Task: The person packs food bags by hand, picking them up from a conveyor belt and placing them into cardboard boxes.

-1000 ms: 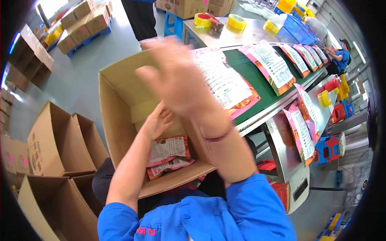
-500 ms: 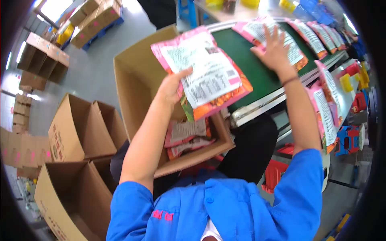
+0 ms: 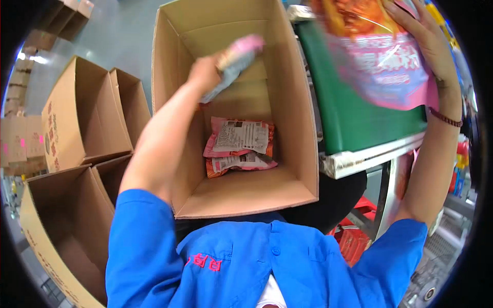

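Note:
My left hand (image 3: 206, 73) is inside the open cardboard box (image 3: 295, 92), gripping a pink and white food packet (image 3: 236, 62) blurred by motion. Two pink packets (image 3: 242, 137) lie overlapping on the box's bottom, at the end nearest my body, printed text facing up. To the right, my right hand (image 3: 429, 41) grips another packet (image 3: 382, 61) by its edge above the green conveyor belt (image 3: 341, 118). That packet shows orange food pictures and large white lettering, and is partly blurred.
More open cardboard boxes (image 3: 95, 115) stand on the floor at the left. The belt's metal end rail (image 3: 375, 156) runs beside the box. Red plastic stools (image 3: 353, 238) are low at the right, near a metal frame.
My left hand has carried its packet down into the box and turned it edge-on. My right hand has lifted a packet off the belt. The view has shifted, centring the box.

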The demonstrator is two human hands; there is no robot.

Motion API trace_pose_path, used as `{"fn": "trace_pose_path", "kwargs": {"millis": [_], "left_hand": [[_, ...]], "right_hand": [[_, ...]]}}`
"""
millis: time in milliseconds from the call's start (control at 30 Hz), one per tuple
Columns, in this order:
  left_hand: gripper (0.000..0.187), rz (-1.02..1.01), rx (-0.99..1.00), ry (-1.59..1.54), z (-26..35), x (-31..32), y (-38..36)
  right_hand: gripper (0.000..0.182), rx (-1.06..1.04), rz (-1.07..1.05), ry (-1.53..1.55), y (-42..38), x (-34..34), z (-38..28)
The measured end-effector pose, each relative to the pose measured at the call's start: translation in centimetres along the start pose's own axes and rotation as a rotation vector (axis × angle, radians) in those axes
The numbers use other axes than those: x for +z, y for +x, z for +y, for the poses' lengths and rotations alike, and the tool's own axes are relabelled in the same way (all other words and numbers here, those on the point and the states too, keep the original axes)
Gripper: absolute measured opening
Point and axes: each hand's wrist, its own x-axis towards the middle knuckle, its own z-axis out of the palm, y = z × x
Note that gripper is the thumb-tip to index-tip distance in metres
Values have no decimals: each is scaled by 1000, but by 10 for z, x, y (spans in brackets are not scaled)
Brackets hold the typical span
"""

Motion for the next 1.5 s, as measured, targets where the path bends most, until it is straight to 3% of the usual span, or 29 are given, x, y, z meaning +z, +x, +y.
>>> {"fn": "trace_pose_path", "kwargs": {"millis": [67,100,167,267,300,400,467,500,533,600,633,700,733,767,800,833,900,967,1000,1033,1067,1100,1133,1200,1267,1300,1333,1400,1500], "left_hand": [[35,-276,16,367,-16,52,-8],[36,-328,49,375,-31,91,-15],[40,-405,75,365,-60,170,-37],[42,-656,-67,196,-55,221,-107],[42,-666,-93,170,-46,227,-120],[42,-511,-194,231,-38,225,-137],[43,-442,-157,246,-53,249,-140],[44,-241,18,355,-66,259,-155],[44,-248,24,348,-64,241,-159],[52,-655,-206,-27,-41,196,-139],[51,-658,-229,32,-40,208,-130],[52,-788,-202,156,-22,216,-120],[53,-916,-169,242,-9,203,-121],[43,-867,-19,289,-4,192,-130],[39,-872,-5,307,7,178,-128],[35,-878,9,324,17,163,-126],[36,-919,-87,348,37,132,-123],[38,-575,-44,50,50,104,-128],[38,-559,-29,76,51,96,-123],[42,-447,-177,-167,53,90,-115],[46,-333,-311,-416,55,81,-104],[46,-322,-279,-401,63,69,-92],[51,-293,-304,-581,76,55,-79],[61,-247,-363,-949,112,26,-60],[62,-207,-354,-1052,171,-6,-58],[64,-153,-356,-1166,200,-14,-53],[68,-139,-271,-1208,218,-11,-46],[80,-224,-132,-1236,247,-16,-41],[98,-291,-104,-1197,253,1,-18]], "right_hand": [[41,43,-104,-30,28,54,-10],[39,64,-157,-47,41,81,-16],[35,-198,-463,-334,92,154,50],[40,-47,-648,-587,98,275,117],[34,-63,-675,-656,86,309,147],[52,-97,-646,-837,-1,401,290],[66,89,-669,-952,-75,419,324],[66,77,-673,-951,-68,418,308],[73,166,-770,-911,-65,407,283],[84,275,-879,-797,-61,390,273],[88,279,-881,-728,-49,391,279],[60,252,-711,-545,-22,394,278],[42,89,-596,-679,-8,378,236],[38,55,-711,-583,14,365,208],[37,190,-766,-494,32,329,150],[41,94,-674,-399,43,320,139],[45,-33,-546,-369,41,233,52],[46,-259,-199,-427,25,159,12],[44,-361,-19,-434,16,120,7],[40,-323,133,-355,-1,77,-1],[37,-442,353,-469,-15,40,5],[35,-318,551,-616,-36,7,9],[46,-248,650,-645,-58,-23,27],[68,7,785,-1378,-114,-61,131],[88,490,329,-807,-155,-65,168],[94,429,214,-635,-163,-78,158],[95,286,292,-419,-171,-87,161],[92,107,438,-504,-195,-118,126],[97,254,692,-1116,-257,-188,162]]}}
